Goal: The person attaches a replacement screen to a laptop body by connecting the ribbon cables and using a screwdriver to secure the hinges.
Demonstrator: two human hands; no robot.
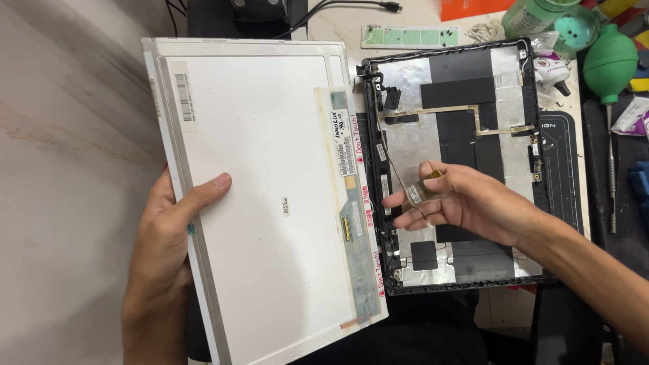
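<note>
My left hand (169, 230) grips the left edge of a bare white laptop display panel (263, 203), its back side up, thumb resting on the panel. A narrow greenish circuit strip (351, 203) runs along the panel's right side. My right hand (453, 199) hovers over an open black laptop lid shell (460, 155) lined with silver foil, and pinches the end of a thin flat display cable (416, 192) between thumb and fingers. The cable trails up across the shell toward its top left corner.
A green rubber air blower (610, 62) and a green-capped bottle (547, 17) stand at the top right. A small green circuit strip (409, 36) lies behind the shell. A metal pry tool (612, 169) lies on a dark mat at the right. Black cables (351, 7) run along the back.
</note>
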